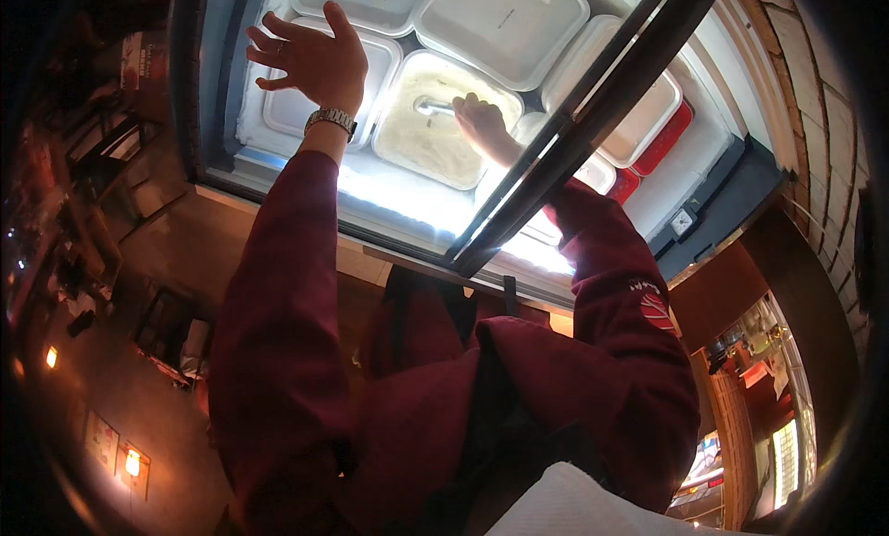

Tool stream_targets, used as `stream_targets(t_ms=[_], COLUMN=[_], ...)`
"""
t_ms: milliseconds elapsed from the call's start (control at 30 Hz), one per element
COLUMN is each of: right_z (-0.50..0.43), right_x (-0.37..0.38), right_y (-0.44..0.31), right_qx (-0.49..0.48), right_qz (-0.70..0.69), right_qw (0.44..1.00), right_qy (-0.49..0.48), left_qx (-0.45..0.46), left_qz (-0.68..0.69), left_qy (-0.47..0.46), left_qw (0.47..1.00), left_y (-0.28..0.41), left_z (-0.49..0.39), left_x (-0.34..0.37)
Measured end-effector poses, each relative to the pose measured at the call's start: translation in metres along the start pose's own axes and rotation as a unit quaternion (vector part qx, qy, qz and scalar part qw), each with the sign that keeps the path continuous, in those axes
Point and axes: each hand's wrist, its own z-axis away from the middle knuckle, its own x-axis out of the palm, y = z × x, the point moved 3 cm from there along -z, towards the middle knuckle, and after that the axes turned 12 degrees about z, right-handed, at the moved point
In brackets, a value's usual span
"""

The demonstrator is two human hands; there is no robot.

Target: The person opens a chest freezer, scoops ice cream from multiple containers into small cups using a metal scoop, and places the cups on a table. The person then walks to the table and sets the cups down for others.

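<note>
My right hand [483,122] is closed around the handle of a metal scoop [435,106], whose head rests at the surface of pale, cream-coloured ice cream [417,143]. The ice cream fills a square, round-cornered tub [419,173] inside a lit chest freezer. My right forearm passes beneath the dark lid frame [590,119], which hides part of the wrist. My left hand [326,60] holds nothing; its fingers are spread over a white lidded tub [378,53], left of the uncovered one. A metal-link watch [331,121] circles the left wrist.
Larger lidded tubs [496,29] bearing handwriting sit farther back. Red containers [663,143] lie under white ones at right. Frost lines the freezer wall [253,129]. A white brick wall [812,84] stands right of the freezer; a dark chair [118,143] is at left.
</note>
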Motion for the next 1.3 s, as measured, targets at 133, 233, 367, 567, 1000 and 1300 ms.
stream_targets(t_ms=[133, 233, 367, 567, 1000, 1300], right_z=[-0.004, 0.002, 0.001, 0.001, 0.014, -0.001], right_x=[0.034, 0.056, 0.065, 0.062, 0.044, 0.036], right_y=[-0.013, -0.018, -0.018, -0.029, -0.037, -0.034], right_qx=[0.078, 0.086, 0.053, -0.011, 0.033, 0.034], right_qz=[-0.058, -0.242, -0.183, -0.250, -0.579, -0.599], right_qw=[0.991, 0.949, 0.938, 0.870, 0.651, 0.566], right_qy=[-0.097, -0.183, -0.289, -0.425, -0.490, -0.566], left_qx=[-0.008, -0.005, -0.010, -0.027, -0.033, -0.037], left_qz=[-0.017, -0.017, -0.005, 0.007, -0.009, -0.017], left_qy=[-0.006, -0.007, -0.023, -0.028, -0.029, -0.032], left_qw=[1.000, 1.000, 1.000, 0.999, 0.999, 0.999], left_y=[0.000, 0.001, 0.002, 0.004, 0.004, 0.005], left_z=[0.000, -0.001, -0.001, -0.001, -0.001, -0.002], left_x=[0.001, 0.001, 0.000, -0.004, -0.002, -0.002])
